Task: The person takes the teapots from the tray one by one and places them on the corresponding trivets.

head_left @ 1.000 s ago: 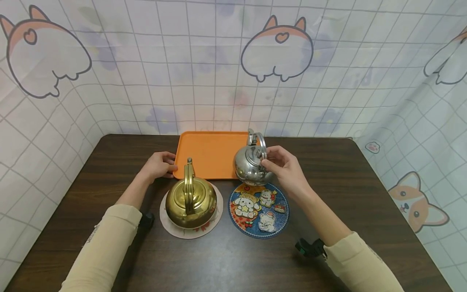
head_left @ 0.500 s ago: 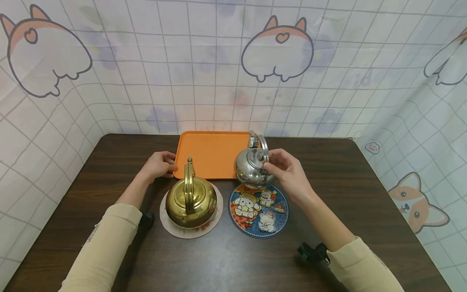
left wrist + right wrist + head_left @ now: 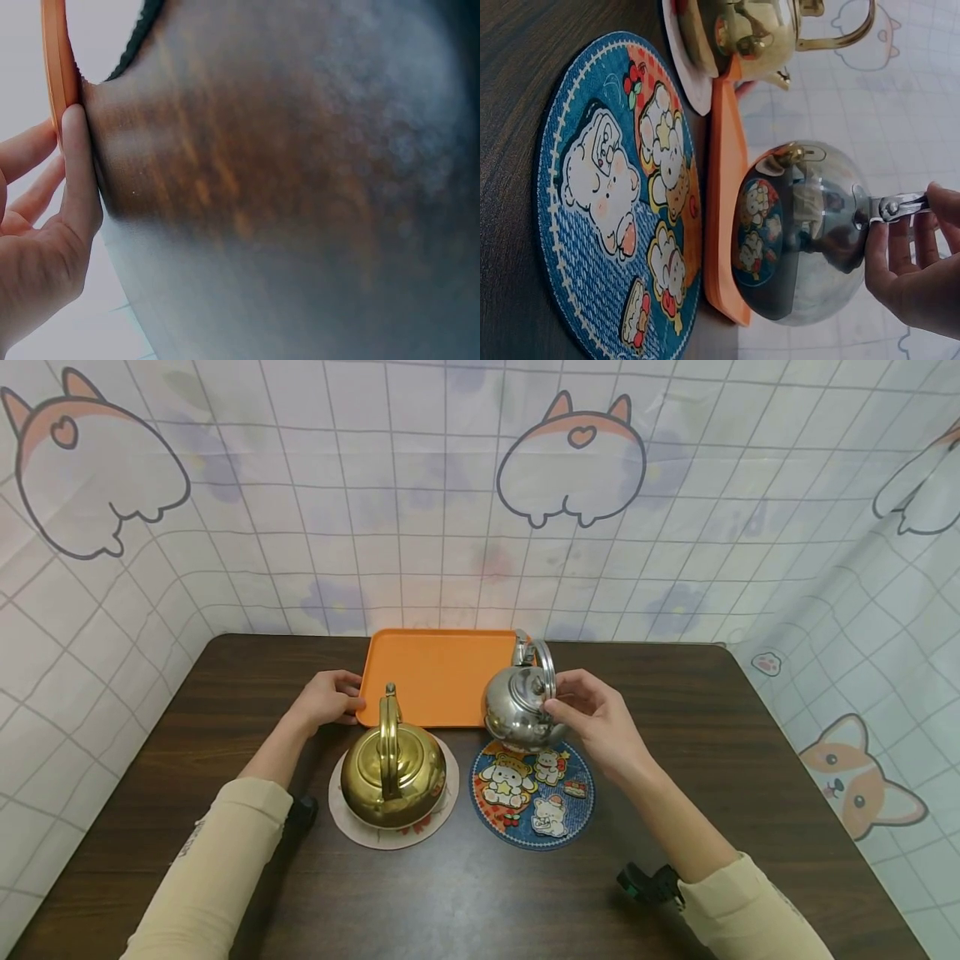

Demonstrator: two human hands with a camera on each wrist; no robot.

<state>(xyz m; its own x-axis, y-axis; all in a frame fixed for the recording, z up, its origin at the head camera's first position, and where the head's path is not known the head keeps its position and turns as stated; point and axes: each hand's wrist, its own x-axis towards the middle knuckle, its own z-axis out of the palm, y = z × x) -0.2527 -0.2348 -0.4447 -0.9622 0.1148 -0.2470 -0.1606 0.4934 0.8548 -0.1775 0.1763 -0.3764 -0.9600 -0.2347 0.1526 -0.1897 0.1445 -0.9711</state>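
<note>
A shiny silver kettle (image 3: 516, 706) is held in the air by my right hand (image 3: 600, 727), whose thumb and fingers grip its handle (image 3: 896, 207). It hangs over the right end of an orange tray (image 3: 431, 672) and the back of a round blue mat (image 3: 570, 270) with cartoon animals. At the tray's left edge, my left hand (image 3: 322, 700) pinches the rim between thumb and fingers, as the left wrist view confirms with the thumb (image 3: 77, 161) against the orange edge. A gold kettle (image 3: 393, 777) stands on a round pink mat (image 3: 347, 827) in front of the tray.
All of this rests on a dark wooden table (image 3: 675, 710). Behind it hangs a white checked cloth (image 3: 442, 552) printed with cartoon corgis, which also runs along both sides. Dark wrist devices (image 3: 651, 885) sit on the forearms.
My right hand has brought the silver kettle slightly to the right and towards the front, off the tray towards the blue mat. The left hand, tray and gold kettle have stayed put.
</note>
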